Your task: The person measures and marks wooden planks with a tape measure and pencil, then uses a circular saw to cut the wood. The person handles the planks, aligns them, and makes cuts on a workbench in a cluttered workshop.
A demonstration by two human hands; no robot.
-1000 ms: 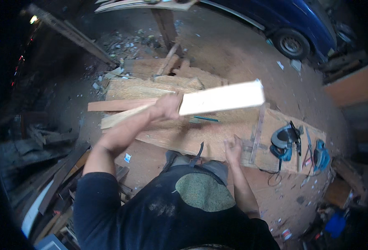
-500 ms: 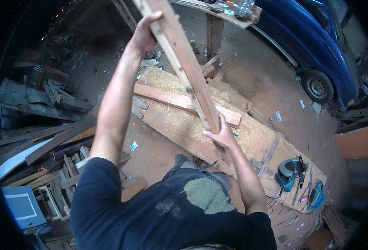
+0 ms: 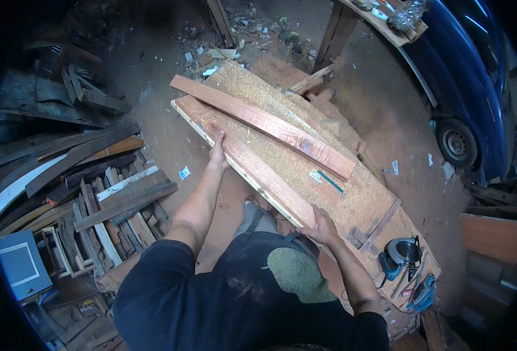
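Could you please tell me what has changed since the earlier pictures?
The held plank, first in the left hand alone, was then gripped by the right hand too; both have now brought it down from a raised slant to the near side of the workbench. The second plank, circular saw and teal power tool still lie on the workbench.

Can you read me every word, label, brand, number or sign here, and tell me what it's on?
No text can be read anywhere.
Held board, between left hand and right hand: no readable lettering on its visible faces.
Circular saw and blue power tool: any markings are too small to read.
Blue-and-white scrap on the floor: too small to read.
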